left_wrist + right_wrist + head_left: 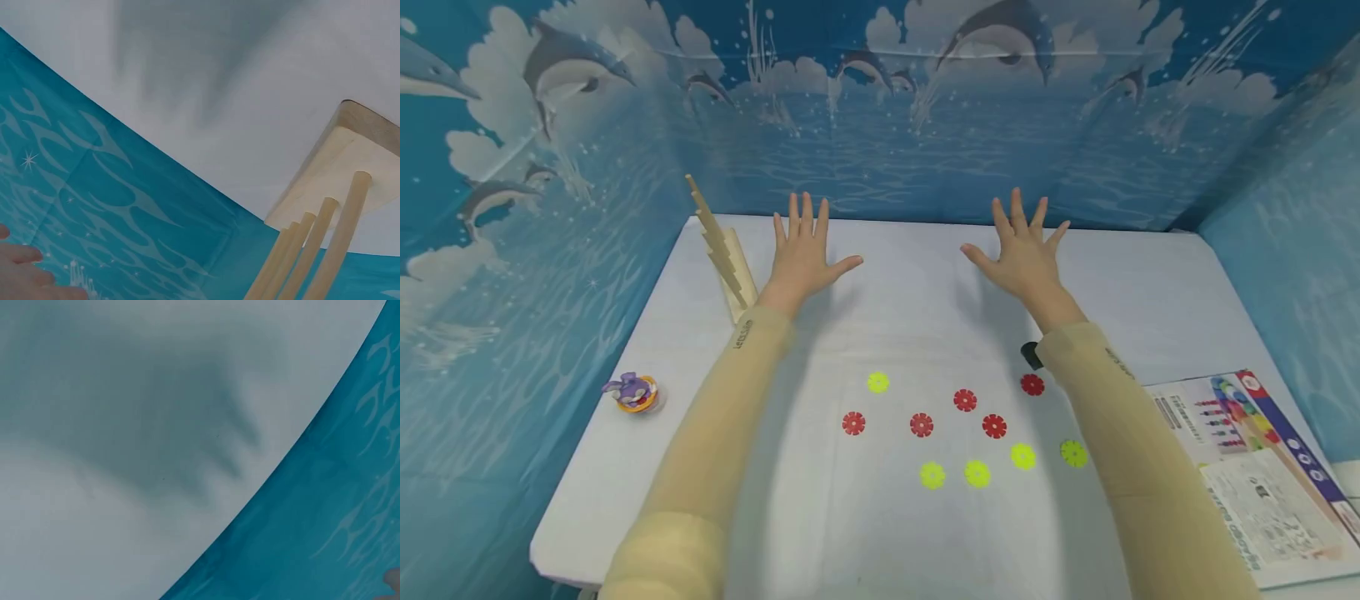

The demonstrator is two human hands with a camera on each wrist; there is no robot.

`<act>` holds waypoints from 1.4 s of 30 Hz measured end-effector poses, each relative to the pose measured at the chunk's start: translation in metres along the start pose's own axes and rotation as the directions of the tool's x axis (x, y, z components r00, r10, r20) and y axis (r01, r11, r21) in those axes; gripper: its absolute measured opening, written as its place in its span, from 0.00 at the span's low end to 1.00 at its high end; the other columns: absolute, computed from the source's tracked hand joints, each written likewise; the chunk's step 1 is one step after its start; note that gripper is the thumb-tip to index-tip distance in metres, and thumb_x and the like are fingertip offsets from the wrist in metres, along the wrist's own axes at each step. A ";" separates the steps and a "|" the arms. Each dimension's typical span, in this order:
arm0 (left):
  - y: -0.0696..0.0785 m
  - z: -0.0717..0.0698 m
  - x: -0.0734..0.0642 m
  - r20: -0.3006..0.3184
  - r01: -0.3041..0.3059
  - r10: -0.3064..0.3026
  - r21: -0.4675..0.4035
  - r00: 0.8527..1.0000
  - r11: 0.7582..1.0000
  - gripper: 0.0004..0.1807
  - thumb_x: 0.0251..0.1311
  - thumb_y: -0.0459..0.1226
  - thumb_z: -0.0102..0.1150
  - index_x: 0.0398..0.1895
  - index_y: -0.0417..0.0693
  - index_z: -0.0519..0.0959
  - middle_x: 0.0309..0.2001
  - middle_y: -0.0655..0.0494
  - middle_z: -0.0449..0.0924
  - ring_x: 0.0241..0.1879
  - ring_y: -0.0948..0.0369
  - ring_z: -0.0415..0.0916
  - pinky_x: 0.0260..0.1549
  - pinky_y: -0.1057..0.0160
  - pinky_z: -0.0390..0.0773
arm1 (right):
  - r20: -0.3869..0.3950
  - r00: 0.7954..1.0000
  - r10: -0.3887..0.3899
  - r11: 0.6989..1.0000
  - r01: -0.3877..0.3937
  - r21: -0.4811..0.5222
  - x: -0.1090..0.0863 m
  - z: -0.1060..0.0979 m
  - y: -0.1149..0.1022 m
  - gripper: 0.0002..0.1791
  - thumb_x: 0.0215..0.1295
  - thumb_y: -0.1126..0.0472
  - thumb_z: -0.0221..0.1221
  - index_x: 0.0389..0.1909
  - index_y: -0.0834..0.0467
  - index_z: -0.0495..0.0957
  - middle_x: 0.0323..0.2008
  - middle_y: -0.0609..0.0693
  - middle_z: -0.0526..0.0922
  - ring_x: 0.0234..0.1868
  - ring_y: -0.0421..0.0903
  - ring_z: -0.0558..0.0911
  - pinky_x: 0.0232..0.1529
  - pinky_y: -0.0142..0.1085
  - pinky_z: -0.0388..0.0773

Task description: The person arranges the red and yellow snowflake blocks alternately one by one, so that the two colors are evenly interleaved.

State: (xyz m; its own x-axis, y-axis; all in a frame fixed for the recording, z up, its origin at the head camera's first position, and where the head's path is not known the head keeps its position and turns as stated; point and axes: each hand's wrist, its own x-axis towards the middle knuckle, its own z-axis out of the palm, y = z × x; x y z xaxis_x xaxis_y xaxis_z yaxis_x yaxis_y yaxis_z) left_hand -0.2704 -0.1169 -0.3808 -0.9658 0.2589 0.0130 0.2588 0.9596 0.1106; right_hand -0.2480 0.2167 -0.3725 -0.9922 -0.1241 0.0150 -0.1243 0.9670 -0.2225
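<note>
Both hands are held out over the far part of the white table, fingers spread and nothing in them. My left hand (802, 260) is beside a wooden peg stand (733, 271), whose upright pegs (340, 231) and base (312, 162) show in the left wrist view. My right hand (1024, 260) casts a shadow on the tabletop in the right wrist view. Nearer the body lie flat notched discs: several red ones, such as a red disc (921, 425), and several yellow-green ones, such as a yellow-green disc (977, 474). A small dark object (1032, 355) is partly hidden by the right sleeve.
A purple figure on an orange ring (634, 392) sits at the table's left side. On the right lies a printed flat box (1262, 475) with a paper sheet on it. Blue dolphin-patterned curtains (880, 133) border the white table (910, 275) at the back and sides.
</note>
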 end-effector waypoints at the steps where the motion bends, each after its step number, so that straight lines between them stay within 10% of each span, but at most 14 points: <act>1: 0.000 -0.001 0.000 -0.003 -0.004 0.004 -0.005 1.000 1.000 0.59 0.60 0.73 0.41 0.78 0.47 0.28 0.77 0.40 0.18 0.76 0.44 0.15 0.72 0.37 0.28 | -0.005 1.000 -0.005 1.000 0.005 0.003 -0.001 0.000 -0.002 0.52 0.66 0.24 0.38 0.79 0.49 0.32 0.77 0.54 0.23 0.73 0.66 0.19 0.63 0.73 0.21; 17: 0.001 -0.004 -0.031 -0.030 -0.084 0.081 -0.110 0.996 0.990 0.57 0.60 0.70 0.49 0.80 0.50 0.36 0.79 0.41 0.30 0.78 0.44 0.22 0.73 0.39 0.32 | -0.027 0.979 -0.201 0.979 0.202 0.006 -0.025 0.020 -0.052 0.49 0.65 0.31 0.51 0.79 0.50 0.44 0.80 0.53 0.38 0.77 0.66 0.31 0.67 0.73 0.31; 32: 0.004 0.017 -0.105 -0.008 -0.170 0.175 -0.279 0.984 0.945 0.47 0.60 0.59 0.60 0.75 0.46 0.58 0.76 0.42 0.54 0.74 0.43 0.51 0.69 0.39 0.58 | 0.133 0.900 -0.414 0.902 0.388 0.188 -0.074 0.060 -0.095 0.42 0.62 0.35 0.60 0.72 0.53 0.65 0.72 0.52 0.66 0.75 0.57 0.60 0.71 0.64 0.51; 42: 0.015 0.049 -0.148 0.100 -0.186 0.251 -0.431 0.963 0.883 0.33 0.54 0.52 0.70 0.60 0.45 0.75 0.61 0.48 0.73 0.63 0.47 0.65 0.61 0.45 0.70 | 0.275 0.866 -0.418 0.881 0.312 0.355 -0.090 0.074 -0.104 0.30 0.61 0.46 0.67 0.60 0.56 0.78 0.60 0.51 0.80 0.62 0.49 0.78 0.63 0.45 0.72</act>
State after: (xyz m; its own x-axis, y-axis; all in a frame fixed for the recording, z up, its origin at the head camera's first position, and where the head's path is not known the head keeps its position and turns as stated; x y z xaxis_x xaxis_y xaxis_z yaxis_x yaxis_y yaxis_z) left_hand -0.1230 -0.1349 -0.4297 -0.8633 0.5013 -0.0586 0.4009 0.7515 0.5240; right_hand -0.1444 0.1112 -0.4227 -0.8036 -0.5727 -0.1624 -0.4145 0.7341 -0.5378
